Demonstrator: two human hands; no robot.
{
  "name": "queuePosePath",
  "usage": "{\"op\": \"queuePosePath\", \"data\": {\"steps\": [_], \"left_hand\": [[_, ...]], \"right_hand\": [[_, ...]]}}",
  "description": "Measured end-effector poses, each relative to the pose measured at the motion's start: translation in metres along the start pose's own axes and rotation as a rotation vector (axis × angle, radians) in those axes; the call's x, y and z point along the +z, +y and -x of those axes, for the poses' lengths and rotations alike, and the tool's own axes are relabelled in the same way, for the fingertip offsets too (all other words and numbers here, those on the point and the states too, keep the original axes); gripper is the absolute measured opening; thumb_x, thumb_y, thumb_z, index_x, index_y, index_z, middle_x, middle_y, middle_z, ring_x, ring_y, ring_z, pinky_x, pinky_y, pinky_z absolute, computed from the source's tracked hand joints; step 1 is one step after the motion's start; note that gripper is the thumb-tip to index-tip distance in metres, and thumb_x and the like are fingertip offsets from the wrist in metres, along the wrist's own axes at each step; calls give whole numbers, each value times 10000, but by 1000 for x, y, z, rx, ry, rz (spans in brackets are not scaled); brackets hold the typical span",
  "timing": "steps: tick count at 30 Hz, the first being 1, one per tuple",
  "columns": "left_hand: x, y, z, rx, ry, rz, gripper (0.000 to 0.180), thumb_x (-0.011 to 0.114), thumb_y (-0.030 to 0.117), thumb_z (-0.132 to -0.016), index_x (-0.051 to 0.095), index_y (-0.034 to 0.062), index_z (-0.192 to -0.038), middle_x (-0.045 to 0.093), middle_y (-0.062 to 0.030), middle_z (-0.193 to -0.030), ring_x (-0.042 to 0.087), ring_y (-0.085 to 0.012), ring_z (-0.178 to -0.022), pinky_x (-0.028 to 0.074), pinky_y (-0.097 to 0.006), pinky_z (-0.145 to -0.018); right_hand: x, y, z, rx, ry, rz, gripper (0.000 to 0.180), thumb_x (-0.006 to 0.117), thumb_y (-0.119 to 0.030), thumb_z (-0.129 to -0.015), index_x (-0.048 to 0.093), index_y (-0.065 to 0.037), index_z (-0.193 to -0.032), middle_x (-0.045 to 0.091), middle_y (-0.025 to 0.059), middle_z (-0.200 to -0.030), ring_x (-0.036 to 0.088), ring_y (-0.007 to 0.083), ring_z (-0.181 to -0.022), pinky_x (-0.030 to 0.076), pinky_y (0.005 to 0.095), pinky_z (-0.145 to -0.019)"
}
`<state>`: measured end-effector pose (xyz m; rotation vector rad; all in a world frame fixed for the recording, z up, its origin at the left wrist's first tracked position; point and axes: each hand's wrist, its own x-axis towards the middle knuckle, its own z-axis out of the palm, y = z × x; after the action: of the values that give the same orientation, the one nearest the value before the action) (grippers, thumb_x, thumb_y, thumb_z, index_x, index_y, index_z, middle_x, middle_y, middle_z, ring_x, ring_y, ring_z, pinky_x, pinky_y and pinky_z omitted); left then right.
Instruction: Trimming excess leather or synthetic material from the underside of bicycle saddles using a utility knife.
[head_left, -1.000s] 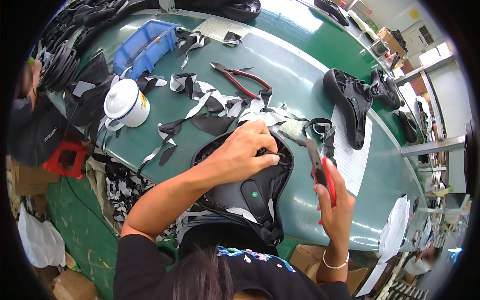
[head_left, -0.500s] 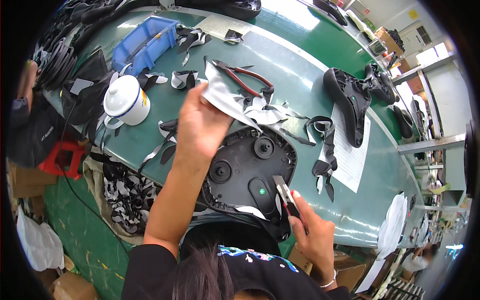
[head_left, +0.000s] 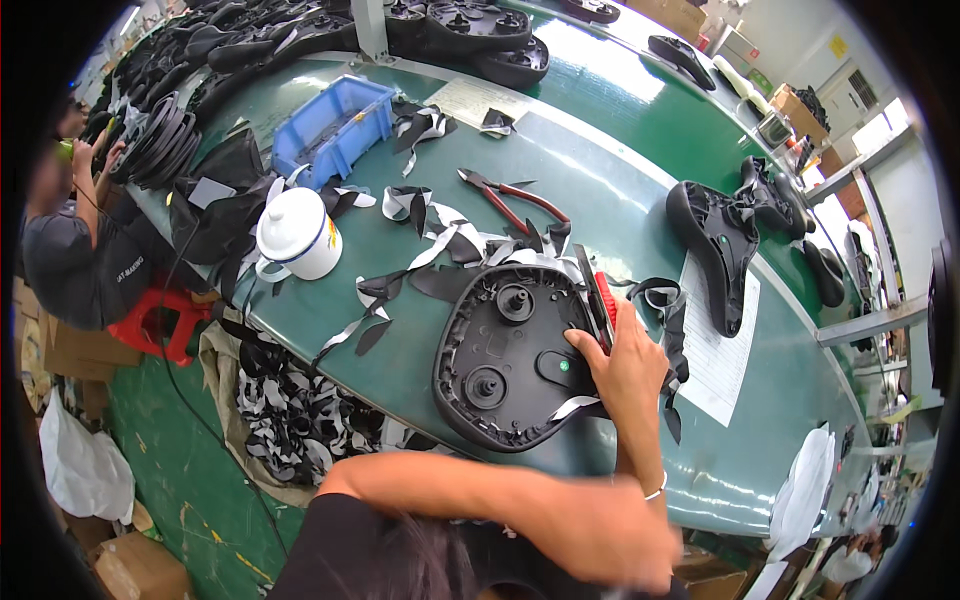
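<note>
A black bicycle saddle (head_left: 520, 362) lies underside up at the front edge of the green table, with two round posts and a small green dot showing. My right hand (head_left: 632, 365) is closed around a red and black utility knife (head_left: 603, 300), its blade pointing away, beside the saddle's right edge. My thumb is over the saddle. A light strip of trimmed cover (head_left: 572, 408) hangs at the saddle's near right edge. My left forearm crosses in front of me, and my left hand (head_left: 630, 545), smeared by motion, is near my right wrist; its fingers cannot be made out.
Red-handled pliers (head_left: 515, 200) and black-and-white scraps (head_left: 455, 240) lie beyond the saddle. A white lidded mug (head_left: 300, 236) and a blue bin (head_left: 333, 130) stand left. Another saddle (head_left: 712, 250) rests on a paper sheet at right. A scrap-filled sack (head_left: 300, 425) is below; a person sits far left.
My left hand has let go of the pale strip and swung back across to the right. The saddle has turned and lies flatter on the table. My right hand has moved farther forward with the knife.
</note>
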<state>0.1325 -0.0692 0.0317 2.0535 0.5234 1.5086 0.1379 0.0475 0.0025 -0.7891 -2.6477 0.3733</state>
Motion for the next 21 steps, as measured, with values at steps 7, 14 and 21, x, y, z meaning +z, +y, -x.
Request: {"op": "queuePosePath", "data": {"steps": [7, 14, 21], "left_hand": [[-105, 45, 51, -543, 676, -1325, 259, 691, 103, -733, 574, 85, -964, 593, -77, -1033, 546, -267, -968, 366, -403, -879], [-133, -11, 123, -1409, 729, -331, 406, 655, 344, -863, 579, -21, -1024, 627, -106, -841, 572, -204, -712, 475, -333, -691], [-217, -87, 31, -800, 1304, 208, 419, 518, 369, -954, 556, -40, -1033, 628, -100, -922, 628, -189, -773, 519, -327, -720]], "right_hand": [[-19, 15, 13, 66, -3, -236, 442, 733, -201, -771, 535, -35, -1130, 650, 143, -826, 622, 296, -648, 472, 344, -575], [-20, 39, 20, -21, 175, -509, 451, 737, -114, -768, 544, -25, -1165, 609, 60, -759, 601, 134, -616, 440, 247, -558], [-82, 157, -36, 376, 616, -828, 350, 678, -104, -829, 527, -38, -1138, 529, -6, -729, 462, 62, -515, 390, 201, -489]]}}
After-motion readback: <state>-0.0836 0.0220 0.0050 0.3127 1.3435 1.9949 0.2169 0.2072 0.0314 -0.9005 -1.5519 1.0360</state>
